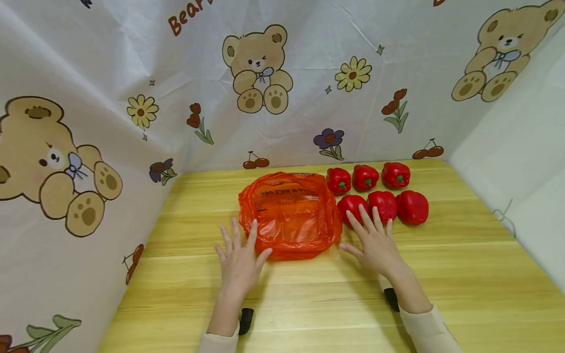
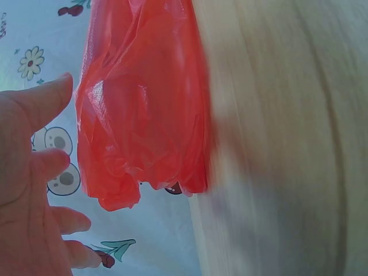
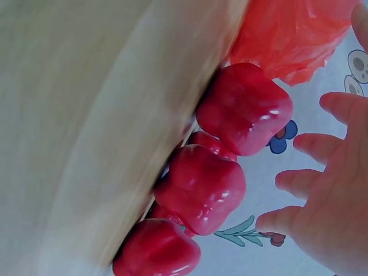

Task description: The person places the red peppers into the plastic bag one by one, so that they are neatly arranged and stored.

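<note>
An orange-red plastic bag (image 1: 289,225) stands on the table with its mouth spread wide, dark print showing inside. To its right, several red bell peppers (image 1: 412,208) are lined up in two rows. My left hand (image 1: 240,264), fingers spread, is over the table at the bag's near left side. In the left wrist view the bag (image 2: 144,109) shows beyond the fingertips, apart from them. My right hand (image 1: 377,247) is spread in front of the near row, its fingertips overlapping the peppers in the head view. The right wrist view shows a gap between its fingers and the peppers (image 3: 201,188).
The wooden table (image 1: 300,309) meets a white cloth (image 1: 309,44) printed with bears and flowers at the back and left. A white surface (image 1: 534,147) borders the right side, with a thin cord (image 1: 507,218) near the table edge.
</note>
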`<state>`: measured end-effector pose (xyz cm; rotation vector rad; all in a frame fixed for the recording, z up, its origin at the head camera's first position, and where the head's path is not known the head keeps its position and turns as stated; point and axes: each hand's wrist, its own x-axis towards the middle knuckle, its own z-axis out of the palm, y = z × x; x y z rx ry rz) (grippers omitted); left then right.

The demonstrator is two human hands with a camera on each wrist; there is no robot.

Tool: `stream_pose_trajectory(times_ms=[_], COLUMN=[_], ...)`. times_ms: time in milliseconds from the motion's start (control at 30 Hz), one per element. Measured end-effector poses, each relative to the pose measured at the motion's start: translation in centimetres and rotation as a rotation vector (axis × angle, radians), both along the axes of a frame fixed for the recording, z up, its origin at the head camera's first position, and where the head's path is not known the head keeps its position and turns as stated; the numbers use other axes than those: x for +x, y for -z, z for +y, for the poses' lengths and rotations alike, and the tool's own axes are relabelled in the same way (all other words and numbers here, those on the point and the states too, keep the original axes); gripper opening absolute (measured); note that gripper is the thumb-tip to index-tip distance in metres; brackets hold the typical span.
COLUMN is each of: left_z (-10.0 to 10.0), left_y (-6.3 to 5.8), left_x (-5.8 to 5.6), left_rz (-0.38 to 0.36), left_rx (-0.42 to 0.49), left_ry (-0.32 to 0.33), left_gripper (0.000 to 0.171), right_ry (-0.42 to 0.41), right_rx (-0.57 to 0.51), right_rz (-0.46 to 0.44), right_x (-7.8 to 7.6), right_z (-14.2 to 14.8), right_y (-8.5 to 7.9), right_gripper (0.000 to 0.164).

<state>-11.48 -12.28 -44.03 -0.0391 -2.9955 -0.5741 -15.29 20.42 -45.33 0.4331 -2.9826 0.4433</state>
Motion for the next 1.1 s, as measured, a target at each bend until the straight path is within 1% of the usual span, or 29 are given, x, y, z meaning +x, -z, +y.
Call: stream_pose_trajectory(times_ms=[133, 200, 267, 367, 433, 500, 600, 633, 700, 767, 833, 933, 1033, 1100], left_z=[0.0, 0.0, 0.0, -0.2, -0.4, -0.6, -0.8, -0.9, -0.9, -0.9, -0.8, -0.9, -1.1, -1.1], left_y=[-0.1, -0.2, -0.4, -0.9, -1.2, -1.3, -1.2, -1.1, -0.7, -0.4, 0.0, 0.6, 1.1, 1.3], left_x=[-0.2, -0.3, -0.3, -0.3, -0.5, -0.8, -1.3, -1.5, -1.8, -1.9, -2.2, -2.5, -2.8, -3.0], left_rz=[0.002, 0.004, 0.009, 0.037, 0.065, 0.1, 0.125, 0.129, 0.122, 0.122, 0.127, 0.144, 0.152, 0.156], left_rx=[0.011, 0.029, 0.071, 0.172, 0.252, 0.334, 0.439, 0.474, 0.529, 0.584, 0.641, 0.747, 0.86, 0.931], left_ry=[-0.003, -0.008, -0.017, -0.059, -0.1, -0.147, -0.207, -0.222, -0.242, -0.254, -0.261, -0.27, -0.292, -0.306], left_gripper=[0.078, 0.078, 0.077, 0.073, 0.07, 0.066, 0.061, 0.06, 0.058, 0.056, 0.054, 0.049, 0.046, 0.044], right_ry=[-0.002, -0.005, -0.01, -0.014, 0.003, 0.041, 0.13, 0.158, 0.21, 0.256, 0.292, 0.327, 0.338, 0.331], right_rx=[-0.043, -0.098, -0.171, -0.305, -0.371, -0.445, -0.54, -0.574, -0.645, -0.67, -0.692, -0.673, -0.665, -0.699], right_rz=[0.02, 0.041, 0.064, 0.107, 0.152, 0.189, 0.212, 0.208, 0.169, 0.135, 0.073, -0.006, -0.084, -0.126], right_x=[-0.4, -0.6, -0.7, -0.9, -1.1, -1.4, -1.8, -2.0, -2.3, -2.7, -3.1, -3.7, -4.2, -4.3], right_z=[0.3, 0.7, 1.3, 2.7, 3.8, 5.2, 7.7, 8.7, 10.5, 12.3, 13.8, 15.5, 16.6, 17.2], right_y=[-0.1, -0.3, -0.6, -1.0, -1.3, -1.7, -2.2, -2.2, -2.2, -2.0, -1.7, -1.1, -0.6, -0.3], right_gripper=[0.089, 0.089, 0.086, 0.08, 0.074, 0.067, 0.058, 0.055, 0.054, 0.056, 0.059, 0.064, 0.068, 0.069])
